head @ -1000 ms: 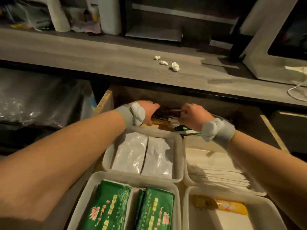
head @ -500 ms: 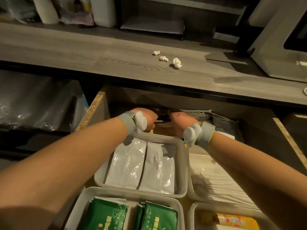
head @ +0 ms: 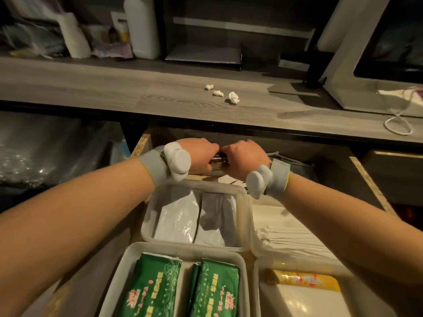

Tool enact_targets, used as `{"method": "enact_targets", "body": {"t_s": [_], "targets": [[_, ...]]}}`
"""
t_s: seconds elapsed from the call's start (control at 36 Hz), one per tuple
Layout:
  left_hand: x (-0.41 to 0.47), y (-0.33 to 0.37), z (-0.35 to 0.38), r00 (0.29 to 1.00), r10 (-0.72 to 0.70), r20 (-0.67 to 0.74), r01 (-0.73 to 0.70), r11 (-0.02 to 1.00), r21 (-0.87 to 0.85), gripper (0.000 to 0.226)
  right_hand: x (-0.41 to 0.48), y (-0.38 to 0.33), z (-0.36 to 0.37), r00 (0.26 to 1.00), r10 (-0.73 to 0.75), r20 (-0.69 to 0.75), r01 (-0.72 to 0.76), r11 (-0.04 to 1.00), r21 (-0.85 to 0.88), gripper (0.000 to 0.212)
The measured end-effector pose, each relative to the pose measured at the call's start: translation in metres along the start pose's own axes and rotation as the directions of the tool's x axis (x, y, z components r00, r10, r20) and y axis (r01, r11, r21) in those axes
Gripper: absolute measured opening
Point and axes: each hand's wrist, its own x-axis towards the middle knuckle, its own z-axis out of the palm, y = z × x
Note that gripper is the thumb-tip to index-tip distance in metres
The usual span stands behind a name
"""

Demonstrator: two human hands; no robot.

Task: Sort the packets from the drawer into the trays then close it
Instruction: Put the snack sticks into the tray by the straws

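Hands drawn closer together than a second ago: left hand (head: 198, 154) and right hand (head: 246, 160) now almost knuckle to knuckle at the back of the open drawer (head: 366, 172), both clamped on a small stack of dark packets (head: 218, 161), only a sliver visible between them; fingers curled under and out of sight, so exact hold not clear. Likely meaning: loose packets gathered into one bundle, ready to lift toward a tray. Nearest tray (head: 246, 202), holding white packets (head: 180, 216), just in front of the wrists, its rim almost under them. Green packets (head: 155, 287) in the near-left tray, an orange sachet (head: 306, 280) in the near-right one. Countertop (head: 114, 92) overhanging close above the hands, so little headroom; clear way out only toward the body and up. More clutter (head: 290, 160) just right of the right wrist, still to sort.
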Motion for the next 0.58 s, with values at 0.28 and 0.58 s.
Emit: {"method": "enact_targets", "body": {"t_s": [0.28, 0.58], "targets": [[-0.023, 0.025, -0.021, 0.972, 0.093, -0.218, -0.06, 0.987, 0.152, 0.028, -0.034, -0.006, -0.041, 0.988, 0.109, 0.113, -0.129, 0.973, 0.191, 0.021], [-0.041, 0.048, -0.048, 0.971, 0.099, -0.218, -0.115, 0.991, -0.064, 0.025, -0.069, 0.006, -0.065, 0.978, 0.118, 0.171, -0.163, 0.945, 0.284, 0.028]]}}
